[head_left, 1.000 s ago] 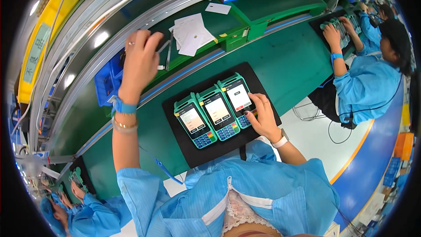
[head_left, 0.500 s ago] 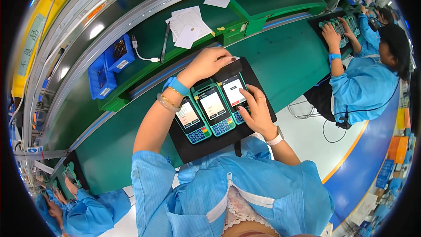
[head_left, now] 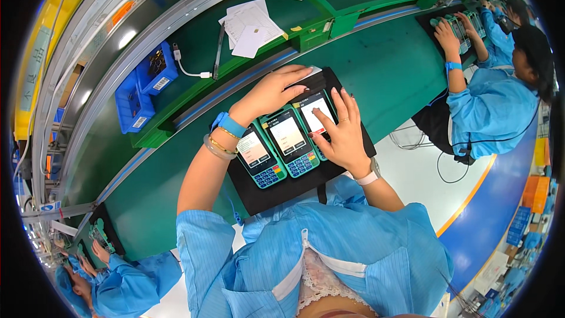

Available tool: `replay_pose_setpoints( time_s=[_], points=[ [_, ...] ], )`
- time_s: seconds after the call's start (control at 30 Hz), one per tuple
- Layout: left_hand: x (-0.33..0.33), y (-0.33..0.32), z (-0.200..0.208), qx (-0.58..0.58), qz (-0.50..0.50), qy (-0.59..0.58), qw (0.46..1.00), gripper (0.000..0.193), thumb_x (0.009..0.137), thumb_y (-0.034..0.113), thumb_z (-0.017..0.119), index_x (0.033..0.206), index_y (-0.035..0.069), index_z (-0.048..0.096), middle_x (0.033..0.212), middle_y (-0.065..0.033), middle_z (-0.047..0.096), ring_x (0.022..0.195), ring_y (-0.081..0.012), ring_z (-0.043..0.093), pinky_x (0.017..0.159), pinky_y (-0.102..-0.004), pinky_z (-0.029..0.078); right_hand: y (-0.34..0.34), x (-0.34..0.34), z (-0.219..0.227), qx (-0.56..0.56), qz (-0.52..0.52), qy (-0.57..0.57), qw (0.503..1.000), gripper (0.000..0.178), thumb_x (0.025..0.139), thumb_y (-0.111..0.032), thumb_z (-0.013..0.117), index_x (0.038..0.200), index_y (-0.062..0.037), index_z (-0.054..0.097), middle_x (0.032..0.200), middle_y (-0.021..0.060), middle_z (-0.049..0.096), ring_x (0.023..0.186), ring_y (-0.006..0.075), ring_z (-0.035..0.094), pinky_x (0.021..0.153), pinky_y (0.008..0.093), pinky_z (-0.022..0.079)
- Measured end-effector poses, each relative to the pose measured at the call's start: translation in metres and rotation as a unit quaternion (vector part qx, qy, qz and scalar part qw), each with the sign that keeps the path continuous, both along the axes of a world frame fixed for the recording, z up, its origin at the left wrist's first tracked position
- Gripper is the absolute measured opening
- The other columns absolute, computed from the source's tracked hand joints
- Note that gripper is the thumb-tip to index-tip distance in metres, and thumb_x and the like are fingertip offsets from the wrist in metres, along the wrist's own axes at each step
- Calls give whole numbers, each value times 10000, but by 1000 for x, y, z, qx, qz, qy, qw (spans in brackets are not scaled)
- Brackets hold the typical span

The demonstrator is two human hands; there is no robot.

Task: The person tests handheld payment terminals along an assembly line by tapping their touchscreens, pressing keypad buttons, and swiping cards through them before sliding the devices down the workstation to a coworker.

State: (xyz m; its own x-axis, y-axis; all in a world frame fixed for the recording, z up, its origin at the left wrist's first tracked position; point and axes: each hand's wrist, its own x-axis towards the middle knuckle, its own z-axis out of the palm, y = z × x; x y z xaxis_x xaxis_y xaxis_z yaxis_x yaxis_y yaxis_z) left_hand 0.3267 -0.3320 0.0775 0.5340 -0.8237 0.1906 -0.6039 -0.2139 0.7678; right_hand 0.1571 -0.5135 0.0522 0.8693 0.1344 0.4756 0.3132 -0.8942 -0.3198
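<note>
Three green-edged payment terminals lie side by side on a black mat [head_left: 259,201]. The left terminal [head_left: 269,177] and middle terminal [head_left: 302,165] show lit screens and keypads. My right hand [head_left: 343,136] is over the right terminal [head_left: 310,105], fingers spread, with one fingertip at its screen; the hand covers most of its keypad. At that terminal's upper end, my left hand [head_left: 272,91] closes its thumb and fingers around a dark block [head_left: 310,84] with a whitish top edge. I cannot tell whether the block is joined to the terminal.
Blue bins [head_left: 158,69] with small parts stand at the left of a green shelf. White papers [head_left: 250,20], a pen [head_left: 219,47] and a white cable [head_left: 191,72] lie beside them. Co-workers in blue sit at the right [head_left: 494,106] and lower left [head_left: 126,282].
My right hand has moved up over the right terminal's screen, its fingers spreading wider. My left hand remains at the dark block, its thumb now showing below the fingers.
</note>
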Motion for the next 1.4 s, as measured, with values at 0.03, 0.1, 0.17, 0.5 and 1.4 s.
replay_pose_setpoints(
  time_s=[0.03, 0.1, 0.17, 0.5, 1.4],
  points=[
    [0, 0, 1, 14, -3, 11, 1000, 479, 948, 139, 601, 1412, 51, 520, 1427, -187, 516, 1294, -335, 517, 1071, -386, 424, 0, 0, 0, 9, -3, -4, 1000, 498, 819, -334, 718, 1256, -111, 632, 1533, 253, 307, 1381, 497, 306, 1103, 629, 287],
    [0, 0, 3, 19, -3, 2, 1000, 478, 949, 140, 601, 1411, 49, 520, 1428, -186, 515, 1294, -332, 517, 1069, -385, 425, 0, 0, -1, 17, -5, -9, 1000, 500, 818, -337, 720, 1254, -110, 633, 1533, 252, 308, 1382, 495, 307, 1103, 631, 286],
    [-1, 0, 2, 23, -2, -5, 1000, 477, 950, 141, 600, 1411, 48, 520, 1429, -185, 514, 1294, -329, 518, 1067, -383, 426, 0, 1, -1, 2, 2, 1, 1000, 494, 817, -335, 720, 1248, -109, 636, 1534, 251, 310, 1380, 495, 311, 1103, 633, 284],
    [-3, -1, 0, -5, 15, -16, 1000, 445, 951, 222, 626, 1357, 49, 569, 1377, -184, 553, 1224, -359, 564, 1018, -394, 465, 0, 1, -1, 6, 2, -3, 1000, 488, 814, -326, 727, 1237, -100, 639, 1519, 253, 332, 1377, 492, 321, 1108, 623, 287],
    [-5, -1, 0, 1, 24, -8, 1000, 441, 954, 231, 622, 1351, 47, 571, 1381, -163, 552, 1197, -350, 581, 995, -384, 480, -12, -17, -3, 51, 3, -70, 996, 389, 781, -226, 744, 1122, -51, 678, 1431, 230, 457, 1316, 463, 430, 1083, 621, 339]
  ],
)
